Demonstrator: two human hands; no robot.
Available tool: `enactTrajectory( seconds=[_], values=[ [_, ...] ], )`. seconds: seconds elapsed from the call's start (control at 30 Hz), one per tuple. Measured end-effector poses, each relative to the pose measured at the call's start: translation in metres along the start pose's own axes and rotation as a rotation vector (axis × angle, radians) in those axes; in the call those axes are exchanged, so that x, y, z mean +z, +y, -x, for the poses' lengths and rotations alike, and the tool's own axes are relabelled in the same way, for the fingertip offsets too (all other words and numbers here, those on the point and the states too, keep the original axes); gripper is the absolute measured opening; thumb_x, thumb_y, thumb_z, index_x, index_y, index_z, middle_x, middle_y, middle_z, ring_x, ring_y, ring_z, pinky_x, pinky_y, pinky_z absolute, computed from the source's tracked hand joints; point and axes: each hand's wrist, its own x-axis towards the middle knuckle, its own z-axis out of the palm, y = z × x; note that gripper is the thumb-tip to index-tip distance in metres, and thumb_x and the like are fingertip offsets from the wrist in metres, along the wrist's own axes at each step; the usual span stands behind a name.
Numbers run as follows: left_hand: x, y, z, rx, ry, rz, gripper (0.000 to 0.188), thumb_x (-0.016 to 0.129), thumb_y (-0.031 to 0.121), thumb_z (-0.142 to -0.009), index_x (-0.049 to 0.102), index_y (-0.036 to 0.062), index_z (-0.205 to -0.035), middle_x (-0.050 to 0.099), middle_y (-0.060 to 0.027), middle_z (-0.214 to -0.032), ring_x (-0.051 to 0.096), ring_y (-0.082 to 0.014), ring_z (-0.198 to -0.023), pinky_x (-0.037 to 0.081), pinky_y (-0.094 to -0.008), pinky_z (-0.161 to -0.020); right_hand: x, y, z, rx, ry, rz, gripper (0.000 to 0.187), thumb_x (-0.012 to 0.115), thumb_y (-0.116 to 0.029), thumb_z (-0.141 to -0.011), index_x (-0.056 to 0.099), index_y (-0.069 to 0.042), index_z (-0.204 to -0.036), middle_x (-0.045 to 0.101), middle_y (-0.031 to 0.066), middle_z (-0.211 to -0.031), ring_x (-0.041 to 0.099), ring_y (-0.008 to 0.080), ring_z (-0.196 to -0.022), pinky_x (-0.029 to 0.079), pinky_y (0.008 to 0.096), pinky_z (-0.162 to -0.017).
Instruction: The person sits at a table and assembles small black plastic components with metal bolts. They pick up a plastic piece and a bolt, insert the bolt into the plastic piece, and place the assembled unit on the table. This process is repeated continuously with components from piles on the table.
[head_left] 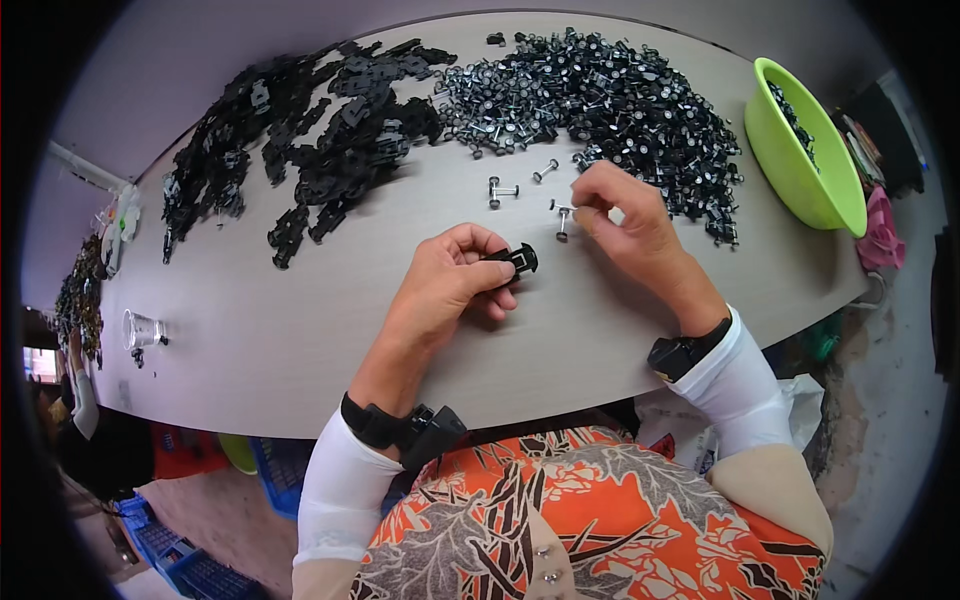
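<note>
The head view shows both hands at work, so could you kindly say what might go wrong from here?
The black part juts out past the left hand and might slip if bumped. The loose wheeled axles near the right hand could roll if brushed. The green bowl, by the right edge of the table, might be knocked off.

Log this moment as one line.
left hand: holds black plastic part; right hand: at wheeled axle; beyond: wheeled-axle heap, black-part heap; right: lime-green basin
</note>
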Motion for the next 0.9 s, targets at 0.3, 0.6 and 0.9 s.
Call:
enactTrajectory(
  seconds=[0.3,0.6,0.9],
  values=[
    [0.006,0.004,0.004,-0.039,-0.028,0.024,0.017,0.067,0.000,-0.079,0.058,-0.0032,-0.093,0.063,-0.0088,-0.077,0.064,-0.0142,-0.057,0.053,-0.0222,-0.048,-0.013,-0.021,0.028,0.200,-0.098,0.044,0.025,0.064,0.005,-0.070,0.055,-0.001,-0.093,0.054,0.0090,-0.088,0.056,0.0239,-0.065,0.048,0.0303,-0.060],
    [0.005,0.006,0.004,-0.080,-0.029,-0.019,0.018,0.068,0.005,-0.079,0.058,-0.0011,-0.092,0.063,-0.0075,-0.076,0.063,-0.0143,-0.057,0.050,-0.0231,-0.048,-0.002,-0.012,0.018,-0.057,-0.241,0.136,0.032,0.065,0.005,-0.068,0.056,-0.002,-0.098,0.055,0.0122,-0.099,0.060,0.0306,-0.080,0.050,0.0366,-0.071],
    [0.005,-0.001,0.004,-0.084,-0.122,0.109,0.013,0.065,0.008,-0.085,0.059,-0.0009,-0.092,0.061,-0.0061,-0.078,0.060,-0.0127,-0.058,0.046,-0.0210,-0.048,0.010,-0.053,0.012,-0.211,-0.115,-0.070,0.034,0.065,0.008,-0.065,0.057,-0.002,-0.097,0.054,0.0115,-0.096,0.056,0.0308,-0.086,0.047,0.0362,-0.074]
  ],
)
